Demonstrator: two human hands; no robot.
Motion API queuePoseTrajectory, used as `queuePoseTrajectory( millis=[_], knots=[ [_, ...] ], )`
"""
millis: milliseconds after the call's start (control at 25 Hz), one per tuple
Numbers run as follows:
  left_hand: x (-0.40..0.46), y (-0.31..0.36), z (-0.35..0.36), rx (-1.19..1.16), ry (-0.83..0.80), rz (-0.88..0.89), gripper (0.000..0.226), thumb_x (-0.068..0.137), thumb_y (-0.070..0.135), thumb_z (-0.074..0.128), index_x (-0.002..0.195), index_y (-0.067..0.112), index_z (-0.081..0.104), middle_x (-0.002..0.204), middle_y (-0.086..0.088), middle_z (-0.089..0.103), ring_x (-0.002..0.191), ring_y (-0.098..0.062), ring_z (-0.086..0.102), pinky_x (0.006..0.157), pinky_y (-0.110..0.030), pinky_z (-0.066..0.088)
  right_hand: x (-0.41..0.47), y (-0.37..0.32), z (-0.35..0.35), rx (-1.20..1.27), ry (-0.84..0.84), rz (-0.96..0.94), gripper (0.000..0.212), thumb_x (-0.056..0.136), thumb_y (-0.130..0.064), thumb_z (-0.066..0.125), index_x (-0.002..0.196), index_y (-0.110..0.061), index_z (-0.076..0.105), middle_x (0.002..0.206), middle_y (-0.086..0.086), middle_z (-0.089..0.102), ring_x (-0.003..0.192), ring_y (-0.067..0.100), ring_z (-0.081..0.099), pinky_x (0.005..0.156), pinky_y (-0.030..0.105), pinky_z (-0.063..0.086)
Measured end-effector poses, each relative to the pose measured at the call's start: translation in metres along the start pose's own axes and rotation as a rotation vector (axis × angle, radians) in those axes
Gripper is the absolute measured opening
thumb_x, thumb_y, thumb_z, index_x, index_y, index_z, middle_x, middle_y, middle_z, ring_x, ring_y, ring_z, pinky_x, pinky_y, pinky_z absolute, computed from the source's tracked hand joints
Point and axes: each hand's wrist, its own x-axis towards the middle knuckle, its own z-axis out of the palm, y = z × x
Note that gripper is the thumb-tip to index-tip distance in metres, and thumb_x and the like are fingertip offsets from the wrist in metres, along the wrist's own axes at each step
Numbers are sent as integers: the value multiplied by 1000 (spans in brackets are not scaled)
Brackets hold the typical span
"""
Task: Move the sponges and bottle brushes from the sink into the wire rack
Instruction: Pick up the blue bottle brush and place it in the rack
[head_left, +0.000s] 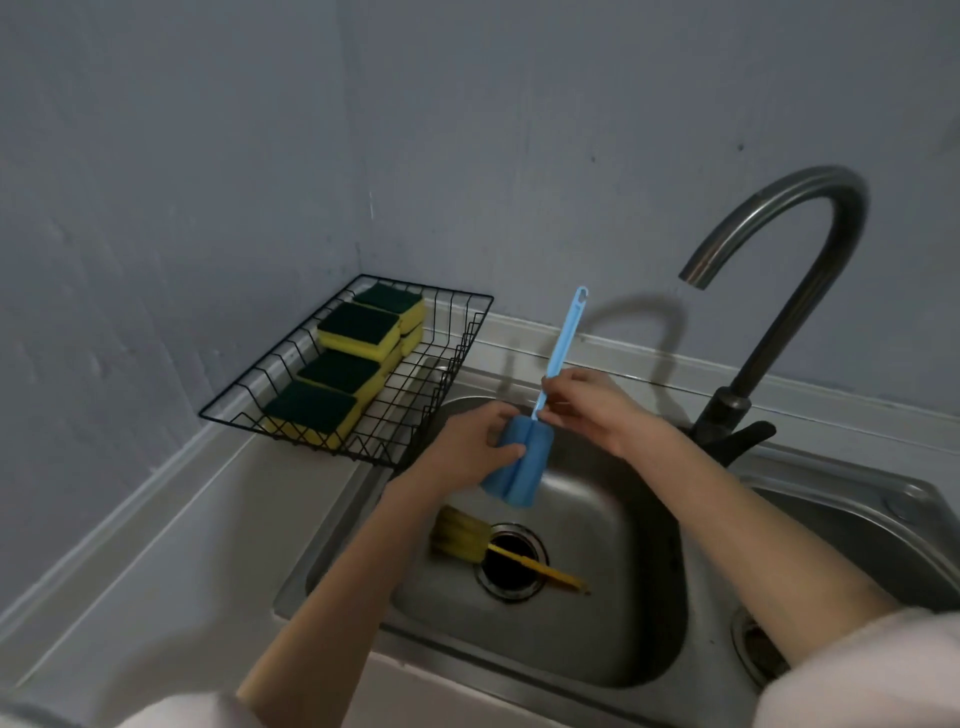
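Both hands raised together, left hand (470, 449) curled closed, right hand (589, 402) pinching

Dim, bluish light; my tap (774, 291) casts a soft shadow on the wall (467, 130); edges bend, corners blur.

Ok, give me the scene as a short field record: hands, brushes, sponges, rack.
left hand: grips foam head of blue bottle brush
right hand: pinches the blue handle
yellow bottle brush: lying in sink, handle across the drain
sponges: in wire rack, along its left side
rack position: counter corner, left of sink
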Motion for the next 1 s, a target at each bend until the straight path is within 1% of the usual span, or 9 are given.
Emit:
queuePoseTrajectory(
  millis=[120, 280, 360, 440, 560, 720, 800, 840, 1000],
  knots=[
    [13, 15, -21, 23, 57, 78, 43, 84, 17, 59, 125, 14, 45, 129, -9, 55, 97, -10, 49, 77, -21, 42, 2, -33, 7, -14, -15, -85, 20, 91, -3, 49, 73, -10, 50, 72, 6, 50, 65, 14, 52, 47, 14, 53],
    [28, 21, -60, -47, 116, 92, 43, 83, 13, 61, 123, 12, 46, 127, -13, 55, 104, -23, 58, 89, -38, 52, 6, -68, 20, -52, 2, -199, 15, 92, -7, 50, 77, -9, 51, 73, 6, 53, 64, 14, 56, 50, 13, 54],
    [36, 21, -78, -45, 143, 105, 44, 82, 11, 61, 123, 11, 47, 126, -12, 55, 100, -19, 57, 87, -34, 51, 12, -80, 28, -85, 18, -248, 5, 92, -7, 50, 89, -5, 53, 74, 5, 55, 65, 12, 57, 55, 14, 54],
    [47, 18, -94, -3, 173, 114, 42, 82, 11, 62, 122, 12, 49, 123, -12, 57, 94, -15, 54, 82, -28, 48, 22, -88, 36, -102, 31, -284, 8, 92, -10, 50, 96, -4, 53, 75, 5, 57, 66, 12, 58, 61, 19, 54],
    [67, 10, -112, 46, 190, 100, 39, 83, 9, 59, 120, 12, 50, 121, -11, 59, 93, -14, 54, 78, -25, 45, 42, -98, 50, -74, 40, -303, 12, 92, -16, 51, 96, -4, 54, 74, 4, 58, 65, 12, 59, 58, 17, 55],
    [98, -4, -124, 95, 193, 59, 34, 84, 5, 54, 116, 11, 51, 117, -11, 59, 92, -15, 51, 76, -26, 44, 74, -104, 58, -20, 56, -279, 13, 91, -20, 53, 89, -7, 56, 74, 4, 58, 66, 12, 59, 64, 21, 55],
    [116, -13, -126, 103, 180, 31, 32, 84, 3, 53, 115, 11, 51, 117, -11, 58, 94, -16, 51, 77, -26, 44, 92, -99, 60, 18, 54, -252, 13, 92, -17, 52, 83, -9, 56, 73, 4, 57, 66, 11, 58, 56, 16, 56],
    [124, -20, -125, 105, 175, 21, 31, 84, 4, 53, 115, 10, 51, 118, -12, 58, 97, -17, 52, 78, -26, 45, 101, -94, 61, 32, 61, -241, 12, 92, -16, 51, 84, -8, 55, 73, 4, 58, 65, 11, 59, 53, 14, 55],
    [161, -47, -113, 121, 193, -20, 27, 86, 4, 51, 113, 7, 52, 122, -13, 58, 111, -24, 55, 89, -26, 43, 137, -67, 57, 66, 82, -203, 7, 93, -13, 49, 91, -7, 53, 77, 5, 61, 68, 10, 62, 59, 15, 56]
  ],
)
